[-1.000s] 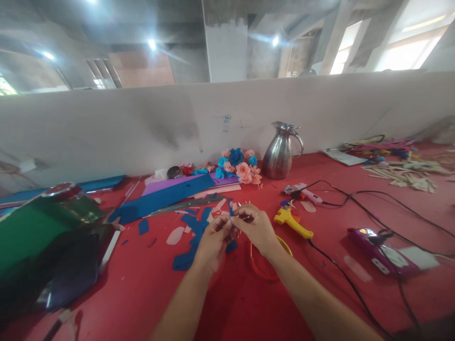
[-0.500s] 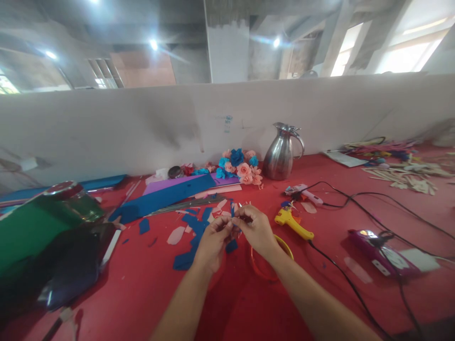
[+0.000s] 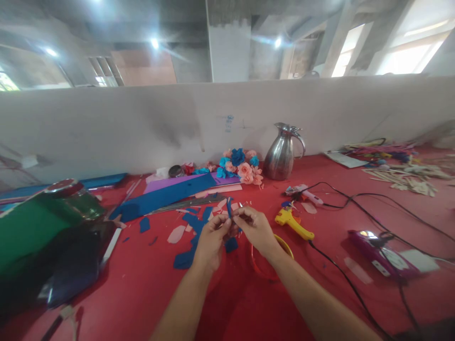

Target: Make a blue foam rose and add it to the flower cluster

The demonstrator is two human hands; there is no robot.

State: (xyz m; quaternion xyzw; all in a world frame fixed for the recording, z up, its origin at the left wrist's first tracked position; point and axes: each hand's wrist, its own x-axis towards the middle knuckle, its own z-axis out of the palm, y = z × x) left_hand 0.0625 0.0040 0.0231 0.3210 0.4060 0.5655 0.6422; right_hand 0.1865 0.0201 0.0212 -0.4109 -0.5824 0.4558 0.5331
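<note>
My left hand point(image 3: 212, 237) and my right hand point(image 3: 256, 229) meet above the middle of the table, fingertips pinched together. Between them is a narrow strip of blue paper point(image 3: 229, 207), its upper end sticking up past the fingers; the lower part is hidden. Blue paper pieces point(image 3: 185, 259) and pink paper petals point(image 3: 176, 234) lie scattered beside and beyond my left hand. Below my right wrist stands a round red container with a yellow rim point(image 3: 286, 247), partly covered by the forearm. A yellow glue gun point(image 3: 294, 224) rests to the right of that hand.
Pink and blue paper flowers point(image 3: 243, 166) sit near the wall, beside a steel jug point(image 3: 280, 154). A purple power strip point(image 3: 382, 255) and black cords lie at right. At left are a long blue paper sheet point(image 3: 165, 196), a jar point(image 3: 73, 199) and a dark plastic bag point(image 3: 76, 260).
More of the blue paper strip now shows above my fingertips, curving upward. Both hands stay nearly in place, their fingers shifting slightly.
</note>
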